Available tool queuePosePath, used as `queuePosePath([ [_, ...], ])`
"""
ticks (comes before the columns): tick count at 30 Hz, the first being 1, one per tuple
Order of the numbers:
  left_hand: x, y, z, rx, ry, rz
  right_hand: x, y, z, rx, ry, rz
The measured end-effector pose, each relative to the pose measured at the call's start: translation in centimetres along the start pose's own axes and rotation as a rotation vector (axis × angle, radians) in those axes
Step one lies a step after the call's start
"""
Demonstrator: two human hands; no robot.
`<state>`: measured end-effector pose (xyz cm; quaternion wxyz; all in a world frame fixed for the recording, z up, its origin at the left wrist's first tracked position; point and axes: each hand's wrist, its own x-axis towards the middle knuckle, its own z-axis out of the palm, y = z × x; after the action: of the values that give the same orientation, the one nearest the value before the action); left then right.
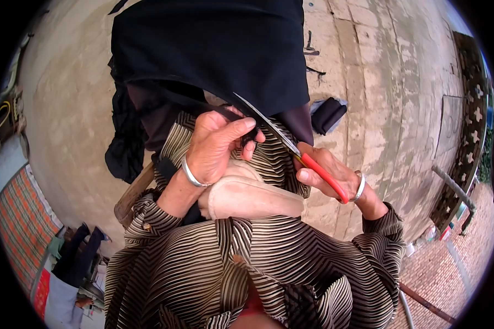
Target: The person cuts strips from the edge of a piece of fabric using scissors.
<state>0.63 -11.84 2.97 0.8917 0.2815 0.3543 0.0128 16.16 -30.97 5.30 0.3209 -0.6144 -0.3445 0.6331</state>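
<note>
Black cloth (pixel 214 49) lies spread over my lap and knees. My left hand (pixel 219 137) is closed, pinching a dark strip of the cloth between thumb and fingers. Red-handled scissors (pixel 323 174) are gripped in my right hand (pixel 329 170), their blades pointing up and left along the cloth's lower edge, just right of my left fingers. How far apart the blades are is hard to make out. Below my left hand a pale pink padded piece (pixel 252 197) rests against my striped shirt. A silver bangle circles each wrist.
A small dark rolled bundle (pixel 329 115) lies on the paved ground to the right, with dark scraps (pixel 315 71) above it. At the left are an orange checked cloth (pixel 24 203) and dark trousers (pixel 79 252). A metal pipe (pixel 450 186) juts in at right.
</note>
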Motion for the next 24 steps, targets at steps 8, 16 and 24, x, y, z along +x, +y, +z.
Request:
queuePosePath([
  [8,-0.2,0.0,0.1,0.019,0.024,-0.004,0.0,0.2,0.0,-0.101,0.073,-0.061],
  [16,-0.2,-0.2,0.0,0.078,0.005,0.065,-0.2,-0.5,-0.6,-0.134,0.013,0.027],
  [24,-0.3,-0.3,-0.2,0.105,-0.008,0.075,0.8,-1.0,-1.4,-0.144,-0.109,0.002],
])
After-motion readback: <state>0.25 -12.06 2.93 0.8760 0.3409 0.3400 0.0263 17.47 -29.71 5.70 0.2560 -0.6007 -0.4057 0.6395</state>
